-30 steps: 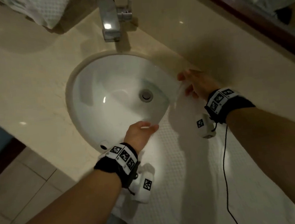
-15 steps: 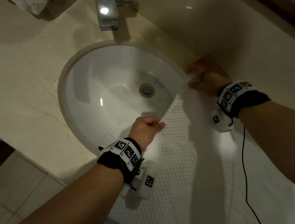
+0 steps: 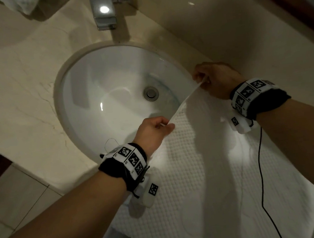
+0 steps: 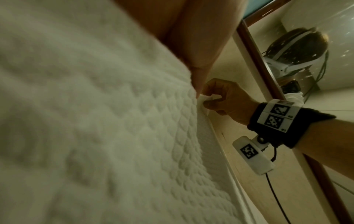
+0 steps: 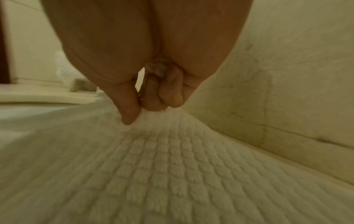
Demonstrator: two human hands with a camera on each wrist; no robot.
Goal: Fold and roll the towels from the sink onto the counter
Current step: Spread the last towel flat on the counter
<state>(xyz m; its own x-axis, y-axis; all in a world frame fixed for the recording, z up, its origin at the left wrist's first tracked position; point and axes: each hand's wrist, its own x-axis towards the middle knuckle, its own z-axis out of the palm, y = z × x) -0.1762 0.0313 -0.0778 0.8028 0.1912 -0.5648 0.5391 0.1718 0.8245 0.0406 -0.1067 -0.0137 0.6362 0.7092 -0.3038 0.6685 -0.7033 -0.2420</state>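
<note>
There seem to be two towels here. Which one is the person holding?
The waffle-textured white towel spread beside the sink, pinched at two corners by left hand and right hand. The other towel lies untouched by the faucet.

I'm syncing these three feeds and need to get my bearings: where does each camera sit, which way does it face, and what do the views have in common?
Head: worn on the head, facing down at the sink, faucet and white towel; both forearms show, left hand and right hand each pinching a towel corner.
Left wrist: under the left hand, facing across the towel to the right hand and mirror.
Right wrist: under the right hand, facing along its fingers pinching the towel.
Shared: all three show the towel; the head and left wrist views show both hands.
</note>
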